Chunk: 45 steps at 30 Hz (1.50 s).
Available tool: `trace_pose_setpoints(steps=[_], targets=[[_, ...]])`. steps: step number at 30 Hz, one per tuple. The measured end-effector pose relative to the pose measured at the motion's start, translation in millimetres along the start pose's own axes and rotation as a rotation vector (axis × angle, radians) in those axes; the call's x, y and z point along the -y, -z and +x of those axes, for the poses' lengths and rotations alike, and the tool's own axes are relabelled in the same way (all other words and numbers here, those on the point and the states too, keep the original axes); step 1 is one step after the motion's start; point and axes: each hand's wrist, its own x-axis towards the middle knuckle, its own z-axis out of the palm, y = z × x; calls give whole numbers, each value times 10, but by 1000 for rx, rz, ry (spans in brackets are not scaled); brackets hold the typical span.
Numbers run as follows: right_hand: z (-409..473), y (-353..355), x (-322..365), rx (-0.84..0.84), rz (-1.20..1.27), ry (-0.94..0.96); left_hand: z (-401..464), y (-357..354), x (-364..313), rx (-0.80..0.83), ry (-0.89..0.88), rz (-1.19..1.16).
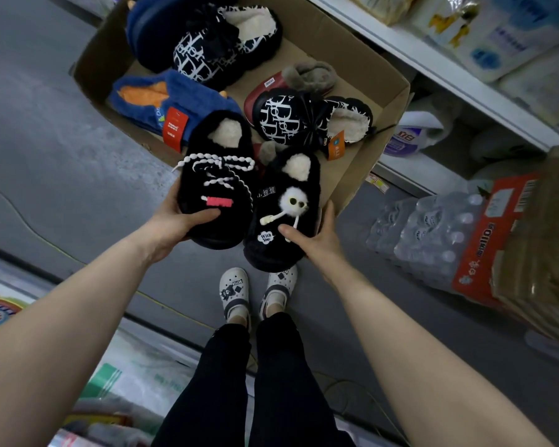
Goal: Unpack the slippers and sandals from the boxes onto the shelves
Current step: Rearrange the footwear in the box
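Left hand (171, 221) and right hand (317, 240) both grip, arms outstretched.

- Black slippers (218, 201), (283, 214): fuzzy plush, matt, with cream fleece lining.
- Laces (220, 166) on one slipper: twisted white cord.
- Box (362, 82): plain brown cardboard, dull and smooth.
- Blue slipper (149, 98): shaggy fleece, orange pile inside.
- Bottle pack (426, 240): glossy clear plastic wrap.
- Floor (46, 124): grey, slightly speckled, low sheen.

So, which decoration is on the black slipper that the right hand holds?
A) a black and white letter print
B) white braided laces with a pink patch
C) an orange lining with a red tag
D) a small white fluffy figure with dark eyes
D: the black slipper gripped by the right hand carries a white fluffy figure with dark eyes; the laces are on the slipper held by the left hand.
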Motion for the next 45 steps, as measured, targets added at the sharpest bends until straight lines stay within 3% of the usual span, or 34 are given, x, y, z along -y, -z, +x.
trace_pose_setpoints(steps=[5, 10, 14, 17, 24, 29, 36, 45], targets=[[-214, -77, -146, -196, 153, -50, 29, -27, 21, -60, 22, -18], [-257, -222, -183, -28, 286, -161, -3, -36, 14, -76, 32, -5], [-283, -206, -44, 37, 472, -59, -77, -42, 6, -78, 61, -4], [-306, -120, 81, 52, 394, 60, -175, -62, 31, -75, 76, -12], [-458, 99, 426, 4, 375, 38, -384, -142, -138, -50, 43, -103], [-830, 450, 710, -10, 351, 105, -654, -192, -574, 48, -57, -83], [-1431, 1143, 1159, -157, 376, 336, -1058, -543, -1338, 206, -297, -61], [-2259, 2144, 1348, -380, 468, 627, -1730, -1485, -2247, 464, -503, 15]])
